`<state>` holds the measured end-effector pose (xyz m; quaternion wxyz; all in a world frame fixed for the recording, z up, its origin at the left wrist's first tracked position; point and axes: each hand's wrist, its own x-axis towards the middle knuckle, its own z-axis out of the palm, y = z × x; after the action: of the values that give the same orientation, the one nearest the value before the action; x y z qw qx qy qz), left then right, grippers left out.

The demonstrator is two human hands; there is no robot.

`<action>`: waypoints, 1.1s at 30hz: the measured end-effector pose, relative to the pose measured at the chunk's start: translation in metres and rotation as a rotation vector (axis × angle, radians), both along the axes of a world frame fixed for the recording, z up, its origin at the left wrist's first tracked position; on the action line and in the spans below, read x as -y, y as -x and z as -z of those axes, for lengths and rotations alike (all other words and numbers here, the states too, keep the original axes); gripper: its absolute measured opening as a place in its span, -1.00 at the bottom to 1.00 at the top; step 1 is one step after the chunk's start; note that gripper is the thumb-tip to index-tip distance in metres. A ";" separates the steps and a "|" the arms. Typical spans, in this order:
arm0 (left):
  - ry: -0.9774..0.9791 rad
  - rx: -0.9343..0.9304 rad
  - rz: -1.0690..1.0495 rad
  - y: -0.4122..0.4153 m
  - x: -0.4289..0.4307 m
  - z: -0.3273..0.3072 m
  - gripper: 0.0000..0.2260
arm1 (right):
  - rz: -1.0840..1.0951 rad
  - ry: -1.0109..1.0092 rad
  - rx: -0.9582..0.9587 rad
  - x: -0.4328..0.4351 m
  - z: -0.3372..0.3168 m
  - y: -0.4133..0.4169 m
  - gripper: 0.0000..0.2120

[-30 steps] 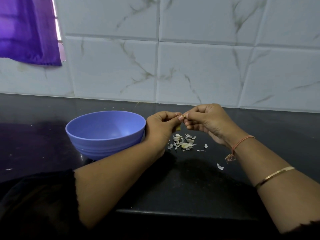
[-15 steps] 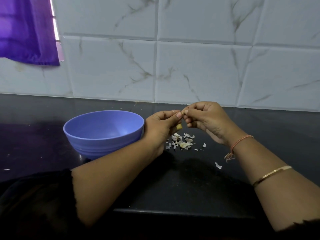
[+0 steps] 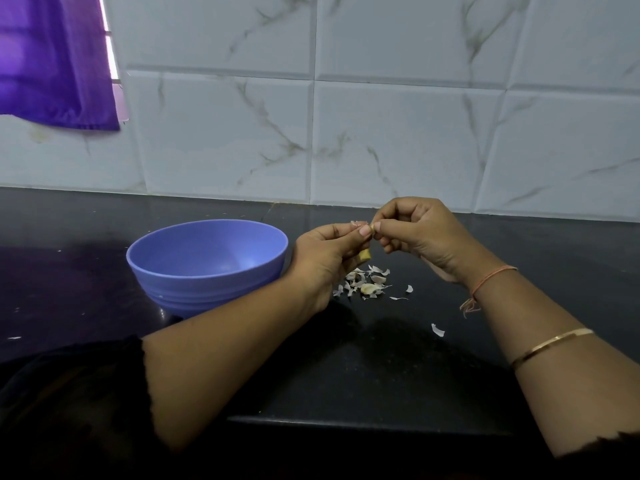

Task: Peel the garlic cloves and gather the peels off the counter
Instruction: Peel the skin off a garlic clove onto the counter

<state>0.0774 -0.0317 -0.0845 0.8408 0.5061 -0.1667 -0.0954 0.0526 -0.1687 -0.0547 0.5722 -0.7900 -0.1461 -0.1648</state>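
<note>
- I see the left hand (image 3: 325, 258) gripping the small pale-yellow garlic clove (image 3: 364, 254) and the right hand (image 3: 426, 233) pinching its skin; a slip drops it.
- White papery peels (image 3: 363, 284) at its 6 o'clock could scatter.

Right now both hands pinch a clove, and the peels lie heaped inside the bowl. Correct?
Not quite. The head view shows the peels heaped on the counter, just right of the bowl, not inside it. The rest holds: the left hand and right hand do pinch the clove.
</note>
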 end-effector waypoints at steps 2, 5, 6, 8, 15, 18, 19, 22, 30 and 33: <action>-0.008 -0.006 0.001 0.001 0.000 0.000 -0.94 | 0.001 0.011 -0.004 0.000 -0.001 0.000 -0.87; -0.013 -0.008 0.001 0.001 0.000 -0.001 -0.94 | 0.003 0.006 -0.008 0.001 -0.001 0.000 -0.84; -0.012 -0.009 0.001 0.001 0.000 -0.001 -0.93 | 0.004 -0.002 -0.013 0.001 -0.001 0.000 -0.84; -0.005 -0.014 -0.001 0.002 0.000 -0.001 -0.93 | -0.003 -0.039 -0.027 0.001 0.000 -0.001 -0.84; 0.003 -0.001 0.013 0.003 -0.001 -0.002 -0.94 | -0.028 -0.153 -0.063 -0.001 0.001 -0.003 -0.82; 0.016 0.007 0.017 0.004 -0.001 -0.002 -0.92 | -0.032 -0.181 -0.075 -0.003 0.001 -0.003 -0.81; 0.019 0.009 0.018 0.004 -0.001 -0.002 -0.93 | -0.033 -0.196 -0.082 -0.003 0.001 -0.003 -0.80; 0.031 0.014 0.017 0.003 -0.001 -0.002 -0.94 | -0.026 -0.238 -0.099 -0.006 0.001 -0.003 -0.78; 0.059 0.028 0.002 0.003 0.000 -0.003 -0.92 | 0.010 -0.281 -0.119 -0.010 0.002 -0.003 -0.79; 0.067 0.021 0.005 0.002 0.001 -0.002 -0.92 | -0.005 -0.330 -0.130 -0.010 0.002 -0.003 -0.80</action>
<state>0.0759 -0.0322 -0.0828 0.8554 0.4780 -0.1798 -0.0864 0.0558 -0.1586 -0.0568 0.7029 -0.6938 -0.0819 -0.1337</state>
